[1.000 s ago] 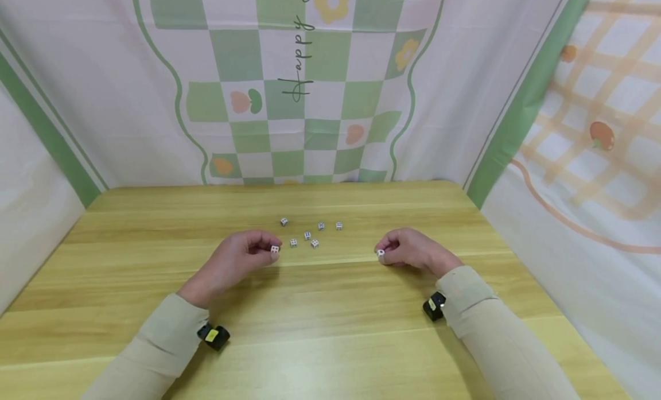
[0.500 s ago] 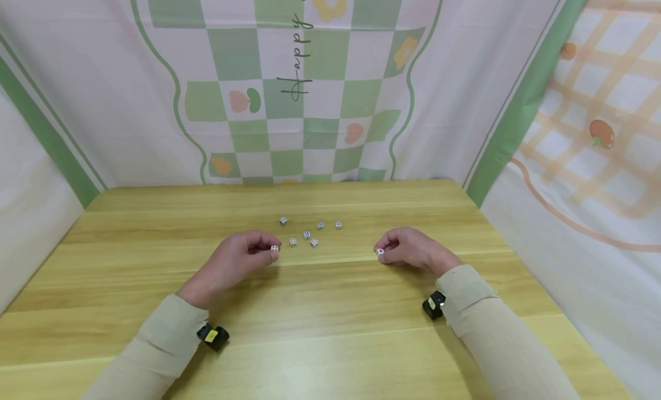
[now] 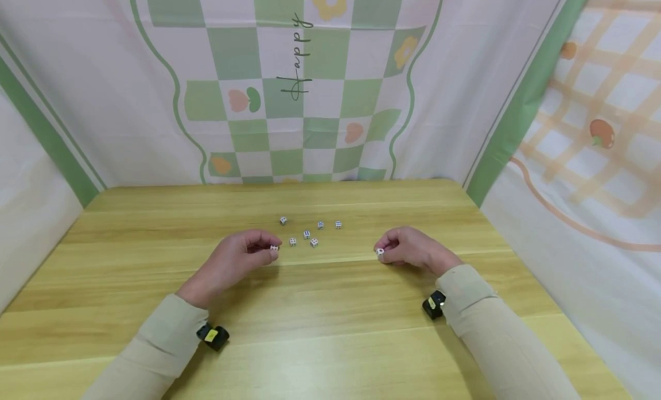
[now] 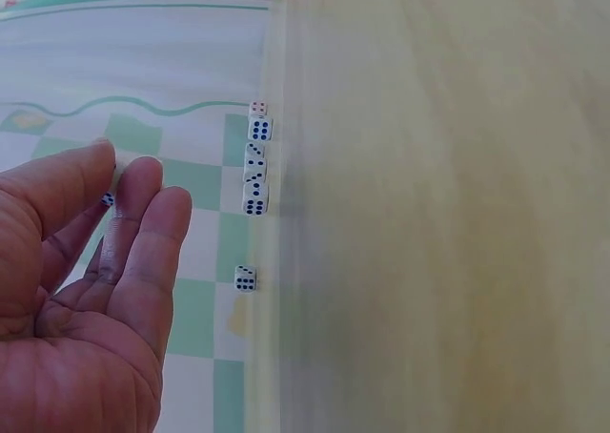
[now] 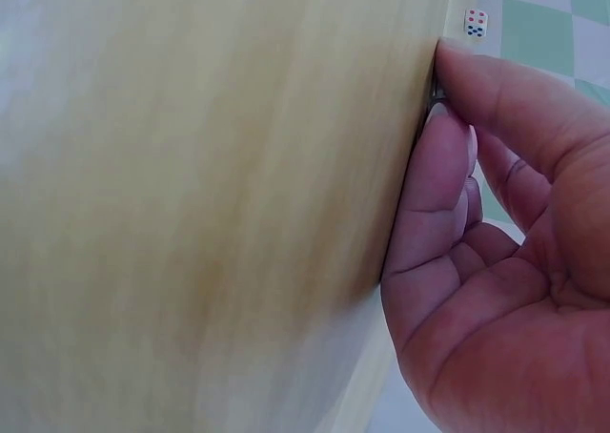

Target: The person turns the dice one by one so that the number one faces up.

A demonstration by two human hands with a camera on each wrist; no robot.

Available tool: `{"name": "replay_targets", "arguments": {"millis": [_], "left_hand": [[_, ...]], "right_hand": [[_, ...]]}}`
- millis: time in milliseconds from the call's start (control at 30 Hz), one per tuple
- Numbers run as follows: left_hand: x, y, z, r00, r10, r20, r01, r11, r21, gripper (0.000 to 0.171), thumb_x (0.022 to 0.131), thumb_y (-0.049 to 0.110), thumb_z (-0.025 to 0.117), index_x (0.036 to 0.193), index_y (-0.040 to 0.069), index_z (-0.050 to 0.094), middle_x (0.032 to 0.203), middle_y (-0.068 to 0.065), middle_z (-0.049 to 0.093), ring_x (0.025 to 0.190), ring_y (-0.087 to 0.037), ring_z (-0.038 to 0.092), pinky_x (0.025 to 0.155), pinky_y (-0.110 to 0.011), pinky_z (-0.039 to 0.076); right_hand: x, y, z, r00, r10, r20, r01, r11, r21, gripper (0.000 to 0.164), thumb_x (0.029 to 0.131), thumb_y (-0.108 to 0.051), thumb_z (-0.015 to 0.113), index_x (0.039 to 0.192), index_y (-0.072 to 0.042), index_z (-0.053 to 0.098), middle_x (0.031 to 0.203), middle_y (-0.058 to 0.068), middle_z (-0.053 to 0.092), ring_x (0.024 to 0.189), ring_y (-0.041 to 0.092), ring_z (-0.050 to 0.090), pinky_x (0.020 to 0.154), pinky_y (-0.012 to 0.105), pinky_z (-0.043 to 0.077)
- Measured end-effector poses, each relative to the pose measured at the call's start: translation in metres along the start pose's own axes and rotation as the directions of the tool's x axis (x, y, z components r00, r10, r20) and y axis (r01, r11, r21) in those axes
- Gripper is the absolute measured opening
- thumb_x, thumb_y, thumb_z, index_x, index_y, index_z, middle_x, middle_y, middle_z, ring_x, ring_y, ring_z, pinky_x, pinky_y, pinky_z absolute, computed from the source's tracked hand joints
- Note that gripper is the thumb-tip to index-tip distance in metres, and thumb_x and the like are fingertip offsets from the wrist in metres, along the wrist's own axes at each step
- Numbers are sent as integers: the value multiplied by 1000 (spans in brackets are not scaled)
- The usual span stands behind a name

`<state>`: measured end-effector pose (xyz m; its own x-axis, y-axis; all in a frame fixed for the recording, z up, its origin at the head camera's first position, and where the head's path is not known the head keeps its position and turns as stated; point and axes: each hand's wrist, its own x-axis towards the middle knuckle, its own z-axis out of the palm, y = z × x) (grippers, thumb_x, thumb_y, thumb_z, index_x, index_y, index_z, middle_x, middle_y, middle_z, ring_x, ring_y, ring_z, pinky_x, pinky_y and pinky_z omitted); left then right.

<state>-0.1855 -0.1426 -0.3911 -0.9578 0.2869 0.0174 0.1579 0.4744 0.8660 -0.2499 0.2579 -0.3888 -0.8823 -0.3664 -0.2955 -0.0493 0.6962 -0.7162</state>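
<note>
Between thumb and fingertips my left hand (image 3: 242,252) pinches a white die (image 3: 274,248), just left of a loose group of dice. In the left wrist view that die is mostly hidden behind the fingers of the left hand (image 4: 105,261). My right hand (image 3: 410,249) pinches another white die (image 3: 380,252) on the right side, its fingers resting down at the wooden table (image 3: 330,308). From the right wrist view, the right hand (image 5: 505,223) covers nearly all of its die. The nearest loose die (image 3: 293,242) lies a little right of my left fingertips.
Several more dice lie scattered mid-table, among them a die (image 3: 283,221) at the back left and a die (image 3: 338,224) at the right of the group. A green-and-white checked cloth (image 3: 289,124) hangs behind the table's far edge.
The left hand's die has tipped slightly between the fingers, showing less of its top face. Both hands otherwise keep their places, and the loose dice lie as before.
</note>
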Motion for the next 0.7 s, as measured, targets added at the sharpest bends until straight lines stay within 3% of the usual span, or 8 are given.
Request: {"name": "replay_targets", "arguments": {"millis": [233, 700], "left_hand": [[0, -1, 0, 1000, 3, -6, -3, 1000, 22, 27, 99, 25, 73, 123, 13, 73, 115, 1, 73, 103, -19, 64, 88, -34, 54], [1, -1, 1, 1000, -31, 2, 31, 999, -26, 24, 99, 24, 72, 120, 12, 73, 110, 0, 72, 101, -21, 63, 86, -38, 54]], "right_hand": [[0, -1, 1, 1000, 0, 2, 0, 1000, 6, 23, 93, -12, 77, 112, -1, 72, 96, 6, 69, 78, 14, 57, 70, 26, 50], [-1, -3, 0, 1000, -14, 1, 14, 1000, 2, 24, 92, -11, 78, 112, 1, 72, 93, 6, 69, 76, 14, 56, 68, 25, 49]]}}
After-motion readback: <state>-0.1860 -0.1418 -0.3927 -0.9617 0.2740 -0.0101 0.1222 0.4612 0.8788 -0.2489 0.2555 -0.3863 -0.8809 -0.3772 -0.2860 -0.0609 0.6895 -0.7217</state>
